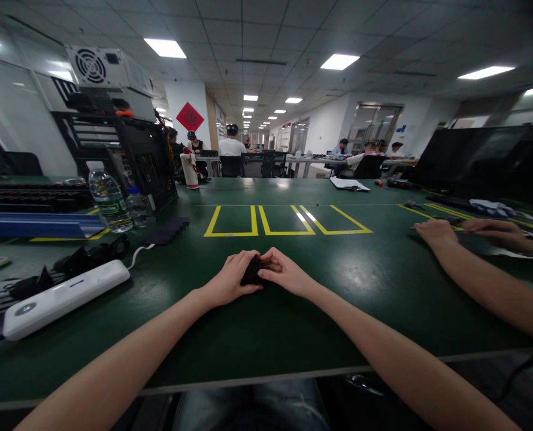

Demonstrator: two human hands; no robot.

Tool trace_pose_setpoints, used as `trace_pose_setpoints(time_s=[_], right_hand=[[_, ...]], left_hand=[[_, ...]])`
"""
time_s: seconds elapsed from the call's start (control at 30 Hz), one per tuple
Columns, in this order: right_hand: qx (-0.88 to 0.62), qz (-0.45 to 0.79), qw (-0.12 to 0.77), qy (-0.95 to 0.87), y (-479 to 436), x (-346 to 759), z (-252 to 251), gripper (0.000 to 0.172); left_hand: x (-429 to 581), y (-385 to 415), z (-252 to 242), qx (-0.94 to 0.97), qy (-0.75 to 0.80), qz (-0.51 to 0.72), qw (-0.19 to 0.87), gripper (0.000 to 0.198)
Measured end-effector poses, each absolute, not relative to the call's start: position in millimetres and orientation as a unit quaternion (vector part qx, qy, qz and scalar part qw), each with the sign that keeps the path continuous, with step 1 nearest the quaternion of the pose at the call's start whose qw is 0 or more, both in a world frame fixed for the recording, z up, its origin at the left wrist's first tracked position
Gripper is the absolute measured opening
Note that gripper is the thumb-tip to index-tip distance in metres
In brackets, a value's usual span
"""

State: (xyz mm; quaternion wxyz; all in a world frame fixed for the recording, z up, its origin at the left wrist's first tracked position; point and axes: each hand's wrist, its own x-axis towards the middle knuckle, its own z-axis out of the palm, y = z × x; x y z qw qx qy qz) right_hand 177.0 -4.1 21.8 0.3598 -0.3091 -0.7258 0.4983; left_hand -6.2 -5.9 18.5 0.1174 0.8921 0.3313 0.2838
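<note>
Both my hands meet at the middle of the green table (266,323). My left hand (230,280) and my right hand (284,274) are closed around a small black object (251,271) held between them, resting on the tabletop. I cannot make out what the black object is. Just beyond my hands, three yellow taped rectangles (284,220) mark the table.
A white power strip (64,297) lies at the left with black cables. Water bottles (110,200) and a computer case (114,149) stand at the back left. Another person's forearms and hands (473,251) rest on the table at the right. Papers (350,184) lie farther back.
</note>
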Motion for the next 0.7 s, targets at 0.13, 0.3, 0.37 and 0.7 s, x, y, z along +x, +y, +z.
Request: trace_pose_setpoints(time_s=[0.13,0.3,0.37,0.7], right_hand=[[-0.316,0.493,0.357,-0.728,-4.3,176.8,22.0,0.031],[-0.309,0.488,0.349,-0.738,-4.5,178.1,21.6,0.030],[-0.300,0.494,0.349,-0.738,-5.8,178.5,22.4,0.032],[-0.319,0.467,0.372,-0.736,-5.4,174.9,22.7,0.024]], left_hand=[[-5.6,-4.7,17.3,0.892,0.331,0.286,0.115,0.059],[-5.4,-5.9,19.1,0.893,0.332,0.284,0.111,0.058],[-5.6,-5.9,19.1,0.893,0.332,0.285,0.108,0.059],[-4.9,-5.4,17.8,0.890,0.339,0.287,0.107,0.060]])
